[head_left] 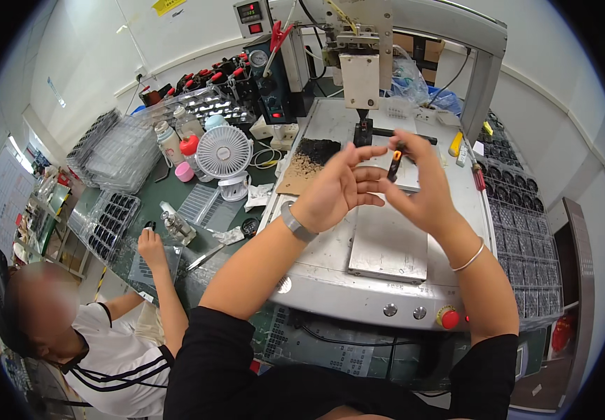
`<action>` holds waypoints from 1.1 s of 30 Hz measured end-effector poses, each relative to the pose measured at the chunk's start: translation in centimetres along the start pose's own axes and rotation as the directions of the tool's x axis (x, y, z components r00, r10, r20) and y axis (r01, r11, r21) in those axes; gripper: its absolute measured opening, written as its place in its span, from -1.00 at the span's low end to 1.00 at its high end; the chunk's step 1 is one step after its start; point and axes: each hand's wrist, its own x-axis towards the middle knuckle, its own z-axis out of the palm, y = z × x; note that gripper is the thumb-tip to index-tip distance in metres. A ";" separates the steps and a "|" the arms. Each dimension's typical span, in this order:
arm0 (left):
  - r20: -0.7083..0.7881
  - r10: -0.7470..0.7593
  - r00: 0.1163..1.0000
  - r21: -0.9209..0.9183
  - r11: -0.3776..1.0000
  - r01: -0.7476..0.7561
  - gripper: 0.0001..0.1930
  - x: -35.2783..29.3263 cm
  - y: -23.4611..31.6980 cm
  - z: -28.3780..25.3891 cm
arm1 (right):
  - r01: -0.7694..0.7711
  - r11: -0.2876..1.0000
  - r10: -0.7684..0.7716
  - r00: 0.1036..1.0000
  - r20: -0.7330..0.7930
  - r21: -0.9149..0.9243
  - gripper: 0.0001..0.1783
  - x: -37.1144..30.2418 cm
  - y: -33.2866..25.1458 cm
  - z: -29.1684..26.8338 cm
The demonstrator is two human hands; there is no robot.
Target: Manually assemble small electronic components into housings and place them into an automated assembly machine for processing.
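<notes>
My right hand (425,185) pinches a small dark part with an orange glint (395,164) between thumb and fingertips, over the bed of a white bench machine (316,255). Close beside it on the left is my left hand (337,189), its fingers apart and the fingertips near the part; it grips nothing I can see. Beyond both hands, the machine's head (360,80) stands above a black fixture (363,131). Below my hands lies a flat metal plate (388,245). A brown board (306,168) with a pile of tiny black pieces lies left of the fixture.
To the left are a white fan (224,152), bottles and stacked clear trays (117,150). A co-worker (117,357) sits at lower left, one hand holding a small dark piece. Trays of black round parts (516,185) line the right. A red button (448,317) is on the machine's front.
</notes>
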 end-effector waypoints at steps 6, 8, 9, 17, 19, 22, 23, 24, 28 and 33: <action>0.290 -0.017 0.957 0.065 0.998 -0.002 -0.05 -0.9 0.7 -0.2 | -0.124 0.990 0.094 0.939 0.332 0.071 -0.48 1.1 0.3 -1.7; 0.298 -0.039 0.954 0.228 0.973 -0.032 0.05 -1.8 1.5 0.0 | -0.157 0.973 0.060 0.882 0.468 0.170 -0.50 1.4 -0.3 -0.9; 0.280 -0.044 0.959 0.218 0.976 -0.019 0.06 -1.9 1.3 -0.4 | -0.233 0.952 0.117 0.877 0.465 0.201 -0.50 1.3 -0.6 -0.3; 0.558 0.001 0.830 0.098 0.993 -0.067 0.03 -0.4 -0.1 0.1 | -0.472 0.810 0.270 0.827 0.493 0.349 -0.32 -0.2 -0.3 -2.3; 0.529 -0.006 0.849 0.114 0.992 -0.063 0.03 -1.3 0.6 0.1 | -0.455 0.817 0.225 0.816 0.532 0.353 -0.30 0.0 0.1 -2.2; 0.517 -0.020 0.856 0.122 0.991 -0.050 0.03 -1.7 1.0 0.1 | -0.480 0.797 0.224 0.797 0.561 0.365 -0.29 0.6 -0.1 -1.9; 0.513 -0.026 0.858 0.124 0.991 -0.043 0.03 -1.7 1.0 0.0 | -0.479 0.800 0.226 0.798 0.559 0.360 -0.29 0.7 -0.3 -1.6; 0.499 -0.025 0.866 0.123 0.991 -0.042 0.04 -1.6 0.9 -0.1 | -0.456 0.799 0.217 0.828 0.518 0.393 -0.30 0.8 -0.6 -1.3; 0.466 0.013 0.884 0.106 0.992 -0.070 0.05 -1.1 0.7 -0.3 | -0.452 0.793 0.231 0.844 0.484 0.409 -0.31 0.7 0.0 -1.5; 0.370 0.091 0.924 -0.003 0.995 -0.097 -0.01 -0.5 1.5 -0.6 | -0.456 0.770 0.241 0.856 0.457 0.447 -0.31 0.5 1.2 -2.0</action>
